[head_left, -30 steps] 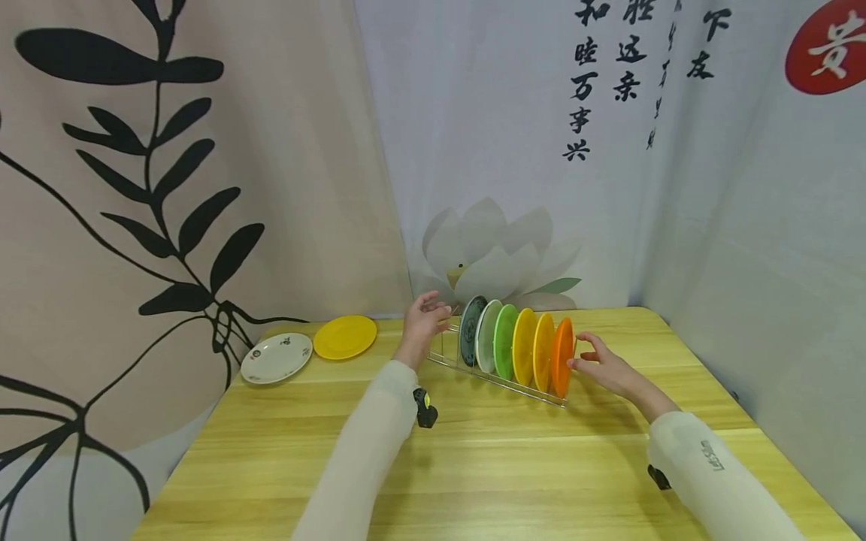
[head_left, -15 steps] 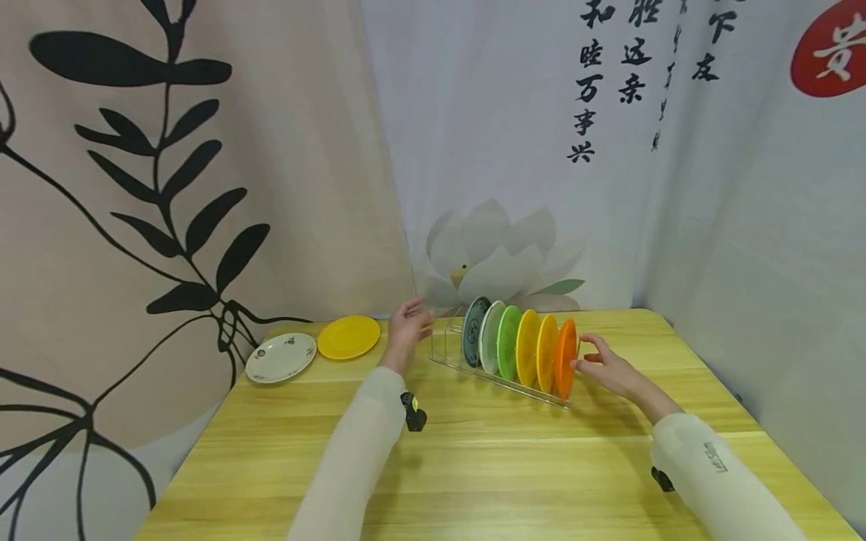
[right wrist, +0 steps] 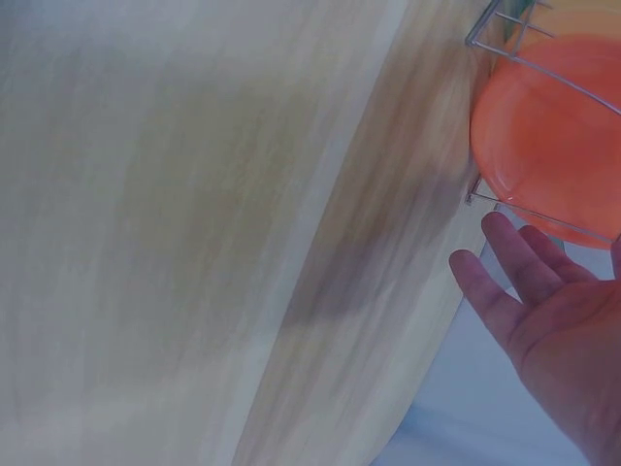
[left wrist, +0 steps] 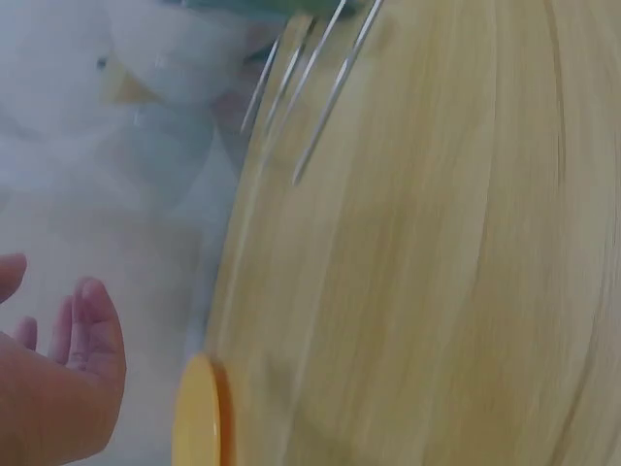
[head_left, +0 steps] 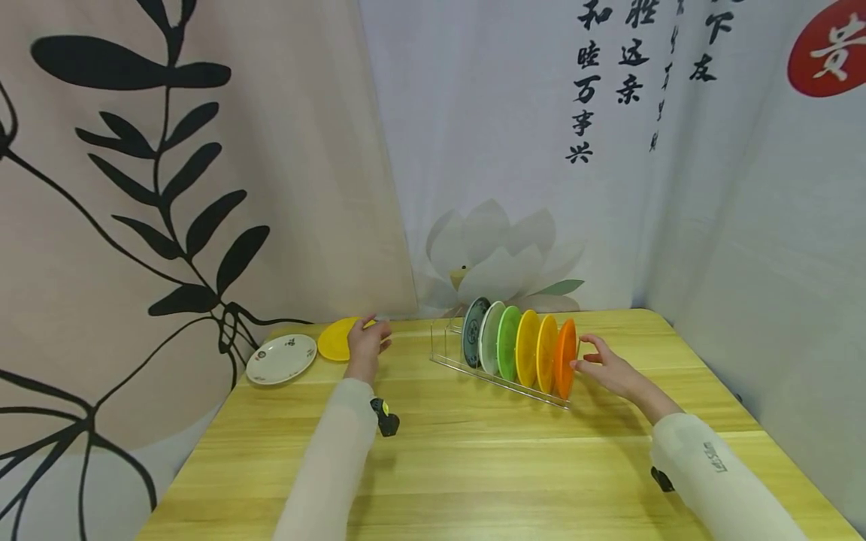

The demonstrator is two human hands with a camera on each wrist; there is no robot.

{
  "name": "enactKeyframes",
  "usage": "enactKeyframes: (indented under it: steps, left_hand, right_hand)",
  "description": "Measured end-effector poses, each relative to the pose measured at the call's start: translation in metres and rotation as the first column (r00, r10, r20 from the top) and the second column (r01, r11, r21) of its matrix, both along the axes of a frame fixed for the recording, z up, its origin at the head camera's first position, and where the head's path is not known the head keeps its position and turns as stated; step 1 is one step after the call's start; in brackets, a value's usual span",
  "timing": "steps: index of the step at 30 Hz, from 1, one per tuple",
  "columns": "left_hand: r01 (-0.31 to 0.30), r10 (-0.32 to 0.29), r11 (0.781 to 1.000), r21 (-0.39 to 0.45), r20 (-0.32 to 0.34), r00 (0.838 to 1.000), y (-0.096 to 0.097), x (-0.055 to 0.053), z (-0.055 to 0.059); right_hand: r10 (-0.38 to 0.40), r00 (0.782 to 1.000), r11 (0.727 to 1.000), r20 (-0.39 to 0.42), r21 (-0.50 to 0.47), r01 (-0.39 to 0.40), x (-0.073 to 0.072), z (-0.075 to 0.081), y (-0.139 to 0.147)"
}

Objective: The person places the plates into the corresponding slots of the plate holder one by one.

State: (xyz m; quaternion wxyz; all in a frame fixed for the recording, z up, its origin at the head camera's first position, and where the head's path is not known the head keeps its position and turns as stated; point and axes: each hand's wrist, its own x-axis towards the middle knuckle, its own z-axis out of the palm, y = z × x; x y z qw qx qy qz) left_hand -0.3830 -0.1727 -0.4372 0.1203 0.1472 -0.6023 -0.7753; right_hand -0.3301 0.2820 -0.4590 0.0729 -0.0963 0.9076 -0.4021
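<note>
My left hand is over the right part of a flat yellow plate, fingers loosely bent and holding nothing; in the left wrist view the hand is raised above the plate's edge. To its left lies a white plate with small printed patterns. My right hand is at the right end of a wire dish rack, thumb and index fingertip apart beside the orange plate. Its other fingers extend loosely in the right wrist view; whether the fingertips touch the wire is unclear.
Upright in the rack stand a dark patterned plate, a pale plate, a green plate and two yellow plates. The rack's left end holds no plate. A curtain hangs behind the wooden table.
My left hand has moved left, away from the rack's left end to the flat yellow plate. My right hand has stayed at the rack's right end. The plates have not moved.
</note>
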Motion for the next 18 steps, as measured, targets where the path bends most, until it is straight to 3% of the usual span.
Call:
enactKeyframes:
  steps: [10, 18]
  left_hand:
    - [-0.166, 0.166, 0.986, -0.005, 0.036, 0.986, -0.057, 0.015, -0.009]
    - [-0.228, 0.229, 0.973, -0.022, 0.059, 0.972, -0.093, 0.028, -0.013]
  right_hand:
    - [-0.003, 1.000, 1.000, 0.005, 0.003, 0.003, 0.000, 0.000, 0.000]
    - [-0.007, 1.000, 1.000, 0.008, -0.002, 0.007, -0.002, 0.000, -0.001]
